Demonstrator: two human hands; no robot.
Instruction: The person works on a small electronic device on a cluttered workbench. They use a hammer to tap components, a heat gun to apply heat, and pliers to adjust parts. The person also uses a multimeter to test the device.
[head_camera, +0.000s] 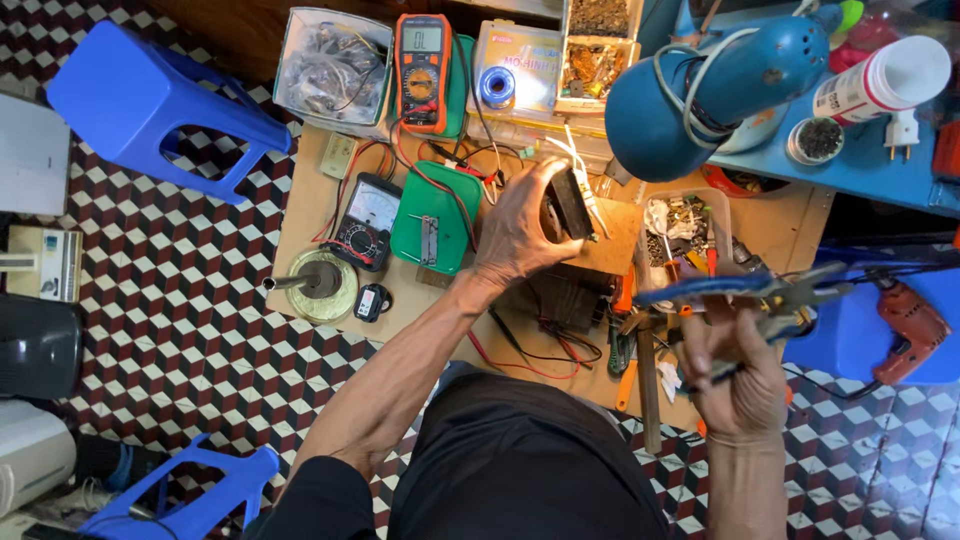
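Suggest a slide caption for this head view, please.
Over a cluttered low workboard, the left hand grips a small dark component while the right hand holds blue-handled pliers.

blue stool (150, 100), orange multimeter (423, 70), checkered floor (170, 300)

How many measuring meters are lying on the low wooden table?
2. An orange digital meter lies at the far edge, and a black analog meter lies nearer, left of the left hand. Clutter may hide others.
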